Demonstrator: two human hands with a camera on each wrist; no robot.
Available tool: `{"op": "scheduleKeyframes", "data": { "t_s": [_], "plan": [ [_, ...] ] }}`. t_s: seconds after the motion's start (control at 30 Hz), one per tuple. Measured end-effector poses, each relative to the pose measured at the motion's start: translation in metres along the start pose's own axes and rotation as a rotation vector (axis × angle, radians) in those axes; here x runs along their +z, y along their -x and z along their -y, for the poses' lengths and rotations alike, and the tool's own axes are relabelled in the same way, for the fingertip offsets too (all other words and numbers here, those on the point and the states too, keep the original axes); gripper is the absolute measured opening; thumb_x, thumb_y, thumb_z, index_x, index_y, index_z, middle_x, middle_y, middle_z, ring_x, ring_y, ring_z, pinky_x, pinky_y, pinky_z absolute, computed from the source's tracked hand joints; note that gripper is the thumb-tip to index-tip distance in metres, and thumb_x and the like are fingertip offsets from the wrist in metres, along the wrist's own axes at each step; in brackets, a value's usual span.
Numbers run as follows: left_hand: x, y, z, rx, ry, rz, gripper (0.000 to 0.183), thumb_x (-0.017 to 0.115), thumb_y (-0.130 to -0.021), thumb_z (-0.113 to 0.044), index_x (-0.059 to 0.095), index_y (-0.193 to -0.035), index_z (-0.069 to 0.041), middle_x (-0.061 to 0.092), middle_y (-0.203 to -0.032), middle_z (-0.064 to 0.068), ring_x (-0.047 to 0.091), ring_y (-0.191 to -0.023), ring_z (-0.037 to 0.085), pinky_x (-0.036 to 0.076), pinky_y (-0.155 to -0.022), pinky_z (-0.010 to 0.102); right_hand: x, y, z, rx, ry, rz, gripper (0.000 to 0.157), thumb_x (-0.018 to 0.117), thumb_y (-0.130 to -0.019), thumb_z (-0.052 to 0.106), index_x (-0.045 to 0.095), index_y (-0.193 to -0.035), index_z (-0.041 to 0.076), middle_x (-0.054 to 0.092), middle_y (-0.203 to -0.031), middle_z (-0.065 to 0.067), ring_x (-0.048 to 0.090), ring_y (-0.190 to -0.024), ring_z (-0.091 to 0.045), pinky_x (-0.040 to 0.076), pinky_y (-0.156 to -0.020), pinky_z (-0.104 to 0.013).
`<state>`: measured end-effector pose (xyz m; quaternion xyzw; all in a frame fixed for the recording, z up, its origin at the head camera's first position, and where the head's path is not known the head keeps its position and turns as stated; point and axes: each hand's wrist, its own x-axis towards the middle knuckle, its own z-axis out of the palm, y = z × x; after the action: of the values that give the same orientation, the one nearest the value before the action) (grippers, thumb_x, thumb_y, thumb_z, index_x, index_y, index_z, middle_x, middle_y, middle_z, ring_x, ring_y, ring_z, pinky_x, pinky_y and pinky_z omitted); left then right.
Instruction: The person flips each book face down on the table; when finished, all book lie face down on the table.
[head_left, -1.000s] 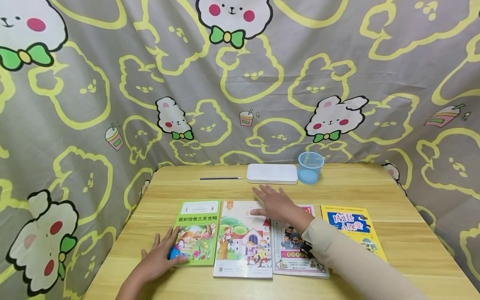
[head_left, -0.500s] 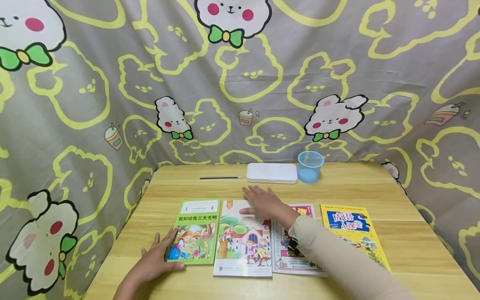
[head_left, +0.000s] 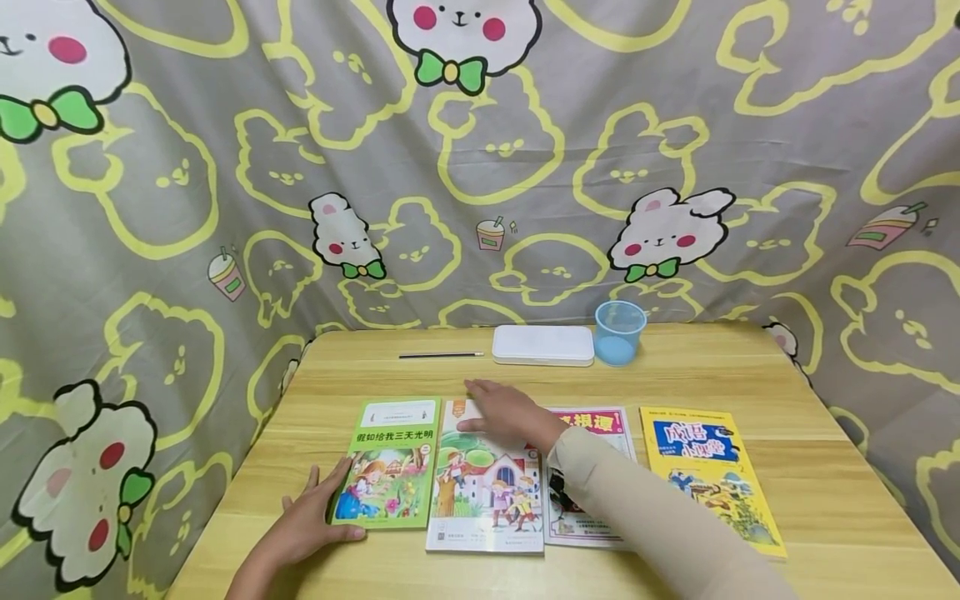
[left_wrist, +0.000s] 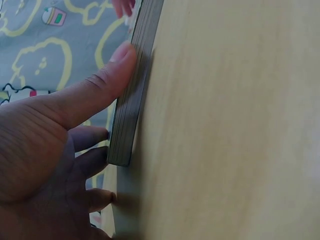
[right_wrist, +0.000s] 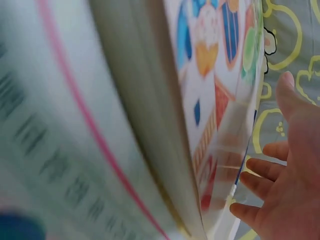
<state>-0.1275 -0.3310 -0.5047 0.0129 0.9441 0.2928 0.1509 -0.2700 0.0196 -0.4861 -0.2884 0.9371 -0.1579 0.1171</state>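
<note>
Four books lie in a row across the table. At the left corner of the green book (head_left: 393,479), my left hand (head_left: 309,515) touches its edges, thumb along the near edge and fingers by the left side. The left wrist view shows the thumb (left_wrist: 107,87) against the page block (left_wrist: 131,107). My right hand (head_left: 504,412) hovers, fingers extended, over the top of the white storybook (head_left: 487,508) with a castle picture. In the right wrist view the right hand (right_wrist: 290,170) appears beyond that book's cover, holding nothing. The pink-bordered book (head_left: 588,421) is partly hidden under the right sleeve.
A yellow book (head_left: 712,492) lies tilted at the right end. Along the back edge are a black pencil (head_left: 441,356), a white case (head_left: 543,345) and a blue translucent cup (head_left: 620,333). A patterned curtain (head_left: 420,150) hangs behind the table (head_left: 810,467).
My right hand has slid left, from beside the pink-bordered book to over the white storybook, and the sleeve has uncovered more of the yellow book. The left hand has barely moved.
</note>
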Motion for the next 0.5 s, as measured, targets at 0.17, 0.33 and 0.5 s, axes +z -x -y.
{"op": "scheduleKeyframes", "data": {
  "t_s": [0.17,0.33,0.5],
  "plan": [
    [0.001,-0.001,0.001,-0.003,0.0,-0.006,0.125,0.093,-0.069,-0.048,0.023,-0.165,-0.01,0.025,-0.165,0.026,-0.003,-0.15,0.06,-0.008,-0.099,0.091,0.004,-0.004,0.009,0.008,-0.083,0.01,0.09,0.052,-0.098,0.066,0.018,-0.167,0.019,0.024,-0.171,-0.005,0.029,-0.155,-0.028,0.031,-0.124,-0.048],
    [0.002,-0.001,0.002,-0.008,-0.005,-0.01,0.125,0.093,-0.069,-0.049,0.023,-0.165,-0.01,0.025,-0.165,0.026,-0.003,-0.15,0.06,-0.008,-0.1,0.091,0.009,-0.019,0.016,-0.009,-0.097,0.015,0.09,0.056,-0.097,0.064,0.021,-0.166,0.018,0.028,-0.17,-0.006,0.029,-0.155,-0.028,0.033,-0.124,-0.047],
    [0.002,-0.001,0.001,-0.008,-0.008,-0.016,0.125,0.093,-0.069,-0.048,0.023,-0.165,-0.01,0.026,-0.165,0.027,-0.003,-0.15,0.059,-0.009,-0.1,0.091,0.019,-0.039,0.02,-0.043,-0.06,0.03,0.092,0.058,-0.096,0.065,0.024,-0.165,0.015,0.031,-0.168,-0.007,0.029,-0.155,-0.027,0.035,-0.123,-0.045]
  ]
}}
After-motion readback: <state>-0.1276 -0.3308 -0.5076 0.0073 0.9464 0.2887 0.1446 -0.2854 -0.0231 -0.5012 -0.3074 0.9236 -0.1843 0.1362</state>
